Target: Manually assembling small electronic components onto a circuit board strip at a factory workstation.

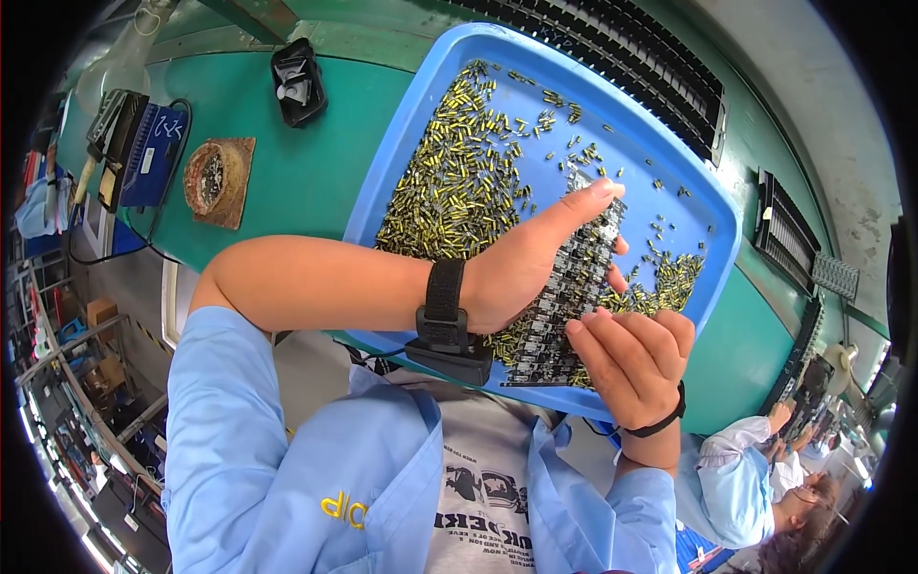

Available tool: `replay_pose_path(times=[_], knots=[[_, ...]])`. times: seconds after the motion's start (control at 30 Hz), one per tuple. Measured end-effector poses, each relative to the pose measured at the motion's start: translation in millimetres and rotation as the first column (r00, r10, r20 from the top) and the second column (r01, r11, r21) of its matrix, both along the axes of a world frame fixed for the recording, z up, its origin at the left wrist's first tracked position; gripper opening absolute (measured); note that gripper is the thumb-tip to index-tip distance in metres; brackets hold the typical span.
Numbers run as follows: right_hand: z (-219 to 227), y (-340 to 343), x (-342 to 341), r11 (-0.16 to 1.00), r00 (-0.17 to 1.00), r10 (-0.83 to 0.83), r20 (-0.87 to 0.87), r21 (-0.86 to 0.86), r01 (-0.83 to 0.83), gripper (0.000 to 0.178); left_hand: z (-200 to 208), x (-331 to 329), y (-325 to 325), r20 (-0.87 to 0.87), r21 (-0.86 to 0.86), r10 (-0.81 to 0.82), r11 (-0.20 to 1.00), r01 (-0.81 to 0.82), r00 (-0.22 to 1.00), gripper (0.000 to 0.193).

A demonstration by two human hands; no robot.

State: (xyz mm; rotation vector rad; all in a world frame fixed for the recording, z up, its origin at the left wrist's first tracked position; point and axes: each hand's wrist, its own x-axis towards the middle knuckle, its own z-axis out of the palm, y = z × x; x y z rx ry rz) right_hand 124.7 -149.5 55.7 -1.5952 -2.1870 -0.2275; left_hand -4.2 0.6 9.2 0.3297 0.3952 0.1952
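Observation:
A circuit board panel (559, 316), dark and densely covered in rows of small parts, stands tilted over a blue tray (397, 167). My left hand (526, 263) grips the panel, its thumb along the near face and its fingertips showing past the right edge. At the panel's lower right edge is my right hand (636, 364), its fingers curled together and fingertips close against the board. Whatever those fingertips may hold is hidden. Many small yellow-green cylindrical components (449, 158) with leads, like capacitors, lie loose in the tray, heaped thickest on the left.
A round cup of dark residue (218, 179) sits on a square plate at the left of the green bench (316, 182), near a blue box (153, 158) with a cable. Behind are a small black container (298, 84) and black slotted racks (660, 77). Another person (736, 488) works at right.

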Motion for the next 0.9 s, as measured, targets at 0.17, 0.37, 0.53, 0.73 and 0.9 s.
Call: replay_pose_path(times=[0.17,0.37,0.53,0.73,0.9], knots=[[-3.4,5.5,6.0,0.989,0.992,0.102,0.069,0.097,-0.109,0.03,-0.1,-0.1,0.1,0.004,0.011,-0.013,1.0,0.013,1.0,0.059],[-3.4,5.0,5.9,0.987,0.988,0.125,0.095,0.089,-0.134,0.028,-0.2,0.1,-0.5,0.002,0.01,-0.008,1.0,0.008,1.0,0.059],[-5.3,-3.3,0.5,0.996,0.994,0.088,0.058,0.024,-0.089,0.035,-4.7,-0.6,-1.5,0.017,0.013,-0.008,1.0,0.008,1.0,0.061],[-5.9,-2.4,-0.5,0.994,0.994,0.103,0.043,0.03,-0.104,0.034,-4.8,-0.1,-1.7,0.019,-0.002,-0.007,1.0,0.007,1.0,0.063],[-4.8,-0.6,-0.1,0.994,0.994,0.105,0.01,0.005,-0.105,0.036,-2.9,0.0,-1.7,0.024,-0.001,-0.027,1.0,0.027,0.999,0.065]])
